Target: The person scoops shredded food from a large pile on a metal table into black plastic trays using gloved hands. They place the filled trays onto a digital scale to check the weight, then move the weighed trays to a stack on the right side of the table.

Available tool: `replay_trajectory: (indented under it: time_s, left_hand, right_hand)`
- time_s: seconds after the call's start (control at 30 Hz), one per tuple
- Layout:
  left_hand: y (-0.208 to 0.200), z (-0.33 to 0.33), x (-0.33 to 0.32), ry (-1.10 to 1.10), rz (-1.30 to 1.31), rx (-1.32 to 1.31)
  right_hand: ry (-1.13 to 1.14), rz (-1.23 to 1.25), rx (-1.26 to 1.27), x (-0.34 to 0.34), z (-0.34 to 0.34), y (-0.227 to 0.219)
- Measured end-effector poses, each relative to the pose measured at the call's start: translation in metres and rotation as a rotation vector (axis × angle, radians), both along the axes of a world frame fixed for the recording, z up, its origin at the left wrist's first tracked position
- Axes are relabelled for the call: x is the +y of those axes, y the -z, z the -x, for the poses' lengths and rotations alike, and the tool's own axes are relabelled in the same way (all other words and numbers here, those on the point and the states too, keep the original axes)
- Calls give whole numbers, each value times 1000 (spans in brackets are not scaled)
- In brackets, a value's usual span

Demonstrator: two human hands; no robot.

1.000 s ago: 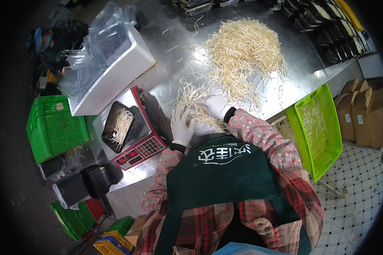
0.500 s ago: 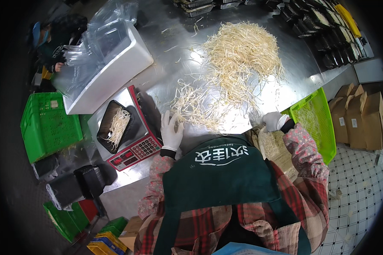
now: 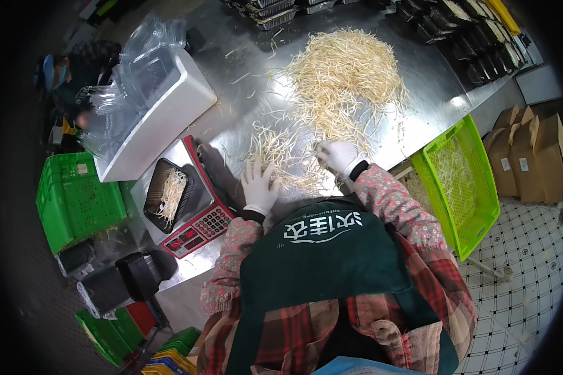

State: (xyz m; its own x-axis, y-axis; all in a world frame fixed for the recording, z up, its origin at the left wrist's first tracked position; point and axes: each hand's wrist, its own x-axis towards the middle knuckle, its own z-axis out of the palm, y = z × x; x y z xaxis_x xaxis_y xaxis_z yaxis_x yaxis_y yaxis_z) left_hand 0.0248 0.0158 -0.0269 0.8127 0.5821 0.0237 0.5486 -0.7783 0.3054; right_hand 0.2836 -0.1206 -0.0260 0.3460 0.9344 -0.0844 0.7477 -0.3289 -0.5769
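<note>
A large heap of pale bean sprouts (image 3: 344, 75) lies on the steel table, with a looser patch of sprouts running toward me. My left hand (image 3: 259, 185), in a white glove, has its fingers spread at the left edge of that patch and holds nothing. Across from it, my gloved right hand (image 3: 341, 157) is curled, with its fingertips closed on a few sprouts at the near side of the heap. Left of my hands stands a red and silver digital scale (image 3: 201, 224). On its pan sits a black plastic tray (image 3: 182, 211) partly filled with sprouts.
A white foam box (image 3: 169, 119) of clear plastic lids (image 3: 150, 69) stands at the far left. Stacked black trays (image 3: 463, 44) line the far right. A lime-green basket (image 3: 481, 206) is at the table's right edge, near cardboard boxes (image 3: 525, 156). Another person (image 3: 75, 87) works at far left.
My right hand has moved left from the table edge by the lime-green basket to the sprouts. My left hand has shifted slightly and stays at the patch. The view has turned a little.
</note>
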Motion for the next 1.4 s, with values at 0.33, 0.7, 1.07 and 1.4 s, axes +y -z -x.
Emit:
replay_trajectory:
  time_s: [0.33,0.7,1.07,1.4]
  left_hand:
    - [5,19,-18,26,87,-254]
    - [-1,25,1,-206,107,-344]
    - [16,29,-19,-192,129,-361]
    - [8,33,-12,-185,169,-353]
  right_hand:
    - [-165,555,276,-99,-70,-48]
    - [-260,-8,-112,9,24,17]
    - [344,-120,-67,-16,-51,-24]
    - [-441,-219,311,9,30,-5]
